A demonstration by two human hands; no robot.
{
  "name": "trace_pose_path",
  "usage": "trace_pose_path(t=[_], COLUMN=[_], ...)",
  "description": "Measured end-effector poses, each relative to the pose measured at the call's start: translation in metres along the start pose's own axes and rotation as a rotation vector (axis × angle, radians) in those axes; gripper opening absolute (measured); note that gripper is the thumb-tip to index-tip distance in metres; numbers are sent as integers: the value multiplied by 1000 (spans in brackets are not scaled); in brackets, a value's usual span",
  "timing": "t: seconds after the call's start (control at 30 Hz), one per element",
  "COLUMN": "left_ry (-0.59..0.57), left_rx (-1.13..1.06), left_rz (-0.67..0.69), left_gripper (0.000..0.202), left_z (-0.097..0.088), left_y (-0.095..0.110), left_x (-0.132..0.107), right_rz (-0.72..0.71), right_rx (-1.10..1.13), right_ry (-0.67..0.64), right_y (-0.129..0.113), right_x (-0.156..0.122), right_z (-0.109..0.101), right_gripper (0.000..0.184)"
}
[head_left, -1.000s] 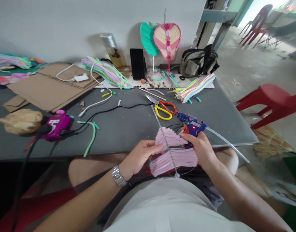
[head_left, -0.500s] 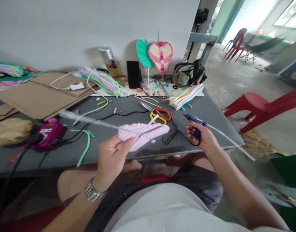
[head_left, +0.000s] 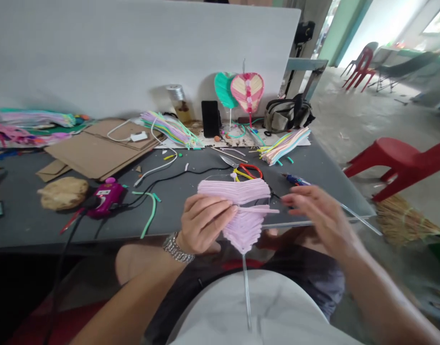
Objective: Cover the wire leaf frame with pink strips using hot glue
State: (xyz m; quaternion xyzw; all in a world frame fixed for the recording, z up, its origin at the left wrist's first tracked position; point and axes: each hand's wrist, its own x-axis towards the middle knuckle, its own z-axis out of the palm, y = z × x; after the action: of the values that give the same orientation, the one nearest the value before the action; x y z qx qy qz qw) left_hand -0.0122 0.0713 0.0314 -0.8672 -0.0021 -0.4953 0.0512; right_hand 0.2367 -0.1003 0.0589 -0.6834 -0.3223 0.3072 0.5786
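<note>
My left hand (head_left: 204,221) is closed on the left side of a lilac hand fan (head_left: 244,229), which looks made of fuzzy pipe cleaners laid in V-shaped rows. Its clear stick handle (head_left: 247,292) points down towards my shirt. A gap crosses the fan, and one straight lilac strip (head_left: 265,210) runs along it, poking out on the right. My right hand (head_left: 316,211), slightly blurred, is empty with its fingers stretched out, just right of the fan. Beyond it a blue glue gun (head_left: 294,180) lies on the table with a clear glue stick in its back.
Scissors (head_left: 252,170) with red and yellow handles lie behind the fan. Pipe cleaner bundles (head_left: 282,146), a phone (head_left: 210,120), finished fans (head_left: 247,91) and a bag (head_left: 287,114) are at the back. A purple power socket (head_left: 107,199) and cardboard (head_left: 97,153) are on the left.
My right hand has let go of the glue gun, which now lies on the table. The fan has turned from sideways to upright, handle down, its face towards me.
</note>
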Motion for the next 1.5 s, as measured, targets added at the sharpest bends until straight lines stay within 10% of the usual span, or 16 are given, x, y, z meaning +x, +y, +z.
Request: trace_pose_path(t=[0.1,0.27,0.4,0.53,0.73,0.87,0.97,1.5], left_ry=[-5,73,237,244,365,414,381,328], left_rx=[30,69,-243,-1047,-1404,-1359,-1305,-1369], left_rz=[23,-171,-766,-1444,-1784,-1889,-1929,-1770], left_gripper=[28,26,54,44,32,38,41,38], left_z=[4,16,30,39,51,54,50,46], left_y=[6,17,33,47,57,65,65,62], left_x=[3,-10,-19,-8,3,-4,-5,-7], right_rz=[228,160,36,-41,-73,-559,-905,-1164], right_rx=[371,578,535,447,230,-338,-738,-1035], right_ry=[-247,-188,-52,-2,-51,247,128,-346], right_y=[-4,6,15,25,44,51,44,10], right_x=[-11,-13,-6,2,-1,-11,-18,26], right_z=[50,81,75,75,70,52,49,69], right_gripper=[54,54,46,45,43,40,30,17])
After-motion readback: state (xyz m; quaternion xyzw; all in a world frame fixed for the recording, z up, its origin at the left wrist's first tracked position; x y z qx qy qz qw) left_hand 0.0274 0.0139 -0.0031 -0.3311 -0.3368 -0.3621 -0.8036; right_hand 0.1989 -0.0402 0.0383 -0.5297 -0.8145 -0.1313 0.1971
